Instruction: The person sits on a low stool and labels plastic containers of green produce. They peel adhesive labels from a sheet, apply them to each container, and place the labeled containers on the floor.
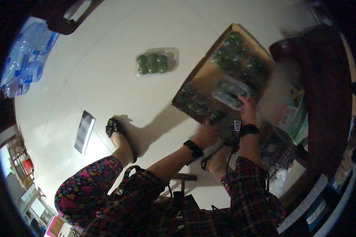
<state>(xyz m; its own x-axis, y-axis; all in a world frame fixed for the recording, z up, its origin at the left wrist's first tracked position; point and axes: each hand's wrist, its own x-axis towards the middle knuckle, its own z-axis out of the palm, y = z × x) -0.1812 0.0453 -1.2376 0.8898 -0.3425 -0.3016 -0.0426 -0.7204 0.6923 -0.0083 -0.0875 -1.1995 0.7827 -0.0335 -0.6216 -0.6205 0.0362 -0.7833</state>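
My right hand (248, 109) grips the near right end of a clear plastic container (230, 90) over an open cardboard box (200, 69); its contents are too dim to make out. My left hand (207, 134) is at the box's near edge, its fingers blurred and partly in shadow. Between my wrists sits a dark object (227, 130) bearing a printed code. Clear packs of round green fruit (233, 51) fill the far end of the box. Another clear pack (192, 99) lies in its near left corner.
A clear pack of green fruit (152, 63) lies on the pale floor, left of the box. Plastic-wrapped water bottles (32, 56) are at far left, a grilled panel (84, 132) nearer. Dark wooden furniture (323, 97) and a green-and-white carton (293, 118) flank the right side.
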